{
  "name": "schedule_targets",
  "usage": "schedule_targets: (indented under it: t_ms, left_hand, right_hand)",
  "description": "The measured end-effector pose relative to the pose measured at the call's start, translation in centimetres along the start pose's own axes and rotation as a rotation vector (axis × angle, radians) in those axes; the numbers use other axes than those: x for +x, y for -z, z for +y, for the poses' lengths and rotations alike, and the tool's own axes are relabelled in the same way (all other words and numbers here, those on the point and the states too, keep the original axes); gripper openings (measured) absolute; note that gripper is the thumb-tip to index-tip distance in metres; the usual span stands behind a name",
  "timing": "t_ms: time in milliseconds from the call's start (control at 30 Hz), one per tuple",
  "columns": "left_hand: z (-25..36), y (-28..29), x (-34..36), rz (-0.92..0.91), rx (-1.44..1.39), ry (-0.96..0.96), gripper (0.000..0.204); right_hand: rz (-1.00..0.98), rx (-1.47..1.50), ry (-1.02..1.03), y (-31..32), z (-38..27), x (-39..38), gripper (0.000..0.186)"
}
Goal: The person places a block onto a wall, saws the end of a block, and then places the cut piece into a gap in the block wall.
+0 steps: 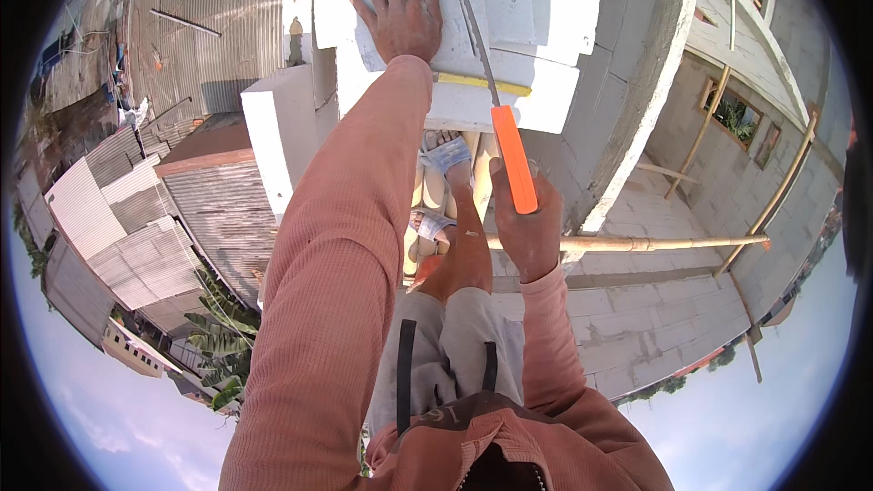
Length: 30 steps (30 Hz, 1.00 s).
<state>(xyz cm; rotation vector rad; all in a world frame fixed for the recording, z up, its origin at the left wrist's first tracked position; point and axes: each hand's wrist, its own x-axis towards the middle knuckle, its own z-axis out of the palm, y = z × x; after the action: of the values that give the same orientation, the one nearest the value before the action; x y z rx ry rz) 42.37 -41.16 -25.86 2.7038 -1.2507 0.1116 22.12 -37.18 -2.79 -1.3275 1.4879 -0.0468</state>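
Note:
My left hand (405, 23) lies flat with fingers spread on a white lightweight block (332, 5). In my right hand (535, 232) is a handsaw (516, 159), gripped by its orange handle. The saw's narrow blade points away from me across the top of the white blocks, to the right of my left hand. Whether its teeth have cut into the block cannot be made out. A yellow strip (500, 85) lies along the near side, on another white block (546, 98). Beneath it show my sandalled feet, standing on bamboo poles (435, 189).
A white block (273, 127) stands at the left, beside a drop to rusty corrugated roofs (205, 0). To the right rises a grey block wall (618, 27) with a rough concrete edge. One bamboo pole (637, 244) runs rightward past my right wrist.

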Motion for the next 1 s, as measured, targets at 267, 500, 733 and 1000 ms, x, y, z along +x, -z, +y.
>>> schedule_targets:
  t_ms: [267,500,733,1000]
  left_hand:
    - [1.4,-0.5,1.4,0.000,0.020,-0.011,0.047]
    - [0.7,0.4,0.9,-0.040,0.090,-0.029,0.048]
    - [1.0,0.3,1.2,0.063,-0.079,-0.061,0.048]
    - [0.0,-0.5,0.8,0.018,-0.038,-0.031,0.047]
  right_hand:
    - [0.038,-0.093,0.069,-1.9,-3.2,9.1,0.022]
    - [0.015,-0.020,0.038,-0.3,2.0,0.2,0.021]
    - [0.068,-0.012,0.068,-2.4,1.1,5.4,0.023]
    - [0.018,0.016,0.022,-1.4,3.5,-1.1,0.014]
